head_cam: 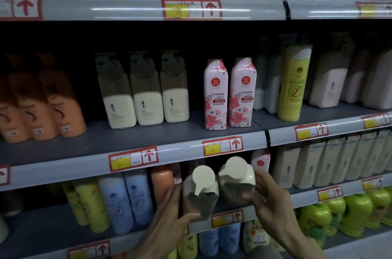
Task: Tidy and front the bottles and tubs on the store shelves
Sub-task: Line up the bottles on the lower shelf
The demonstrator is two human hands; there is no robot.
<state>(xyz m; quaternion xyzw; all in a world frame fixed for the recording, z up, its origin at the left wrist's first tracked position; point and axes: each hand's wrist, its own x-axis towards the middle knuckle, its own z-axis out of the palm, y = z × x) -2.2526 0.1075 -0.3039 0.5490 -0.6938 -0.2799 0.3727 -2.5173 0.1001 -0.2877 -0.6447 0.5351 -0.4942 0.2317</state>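
My left hand (169, 216) grips a clear pump bottle (200, 197) with a cream pump head, held in front of the lower shelf. My right hand (273, 201) grips a second, matching pump bottle (236, 184) right beside the first. Both bottles tilt toward me, pump tops facing the camera. On the middle shelf (131, 142) stand three cream pump bottles (146, 97) of the same kind and two pink floral Camellia conditioner bottles (230, 93), all facing forward.
Orange bottles (42, 106) stand at the left of the middle shelf, a yellow-green bottle (293, 82) and pale bottles at the right. The lower shelf holds yellow, blue and orange bottles (118, 201). Green bottles (350, 214) fill the bottom right. Price strips edge each shelf.
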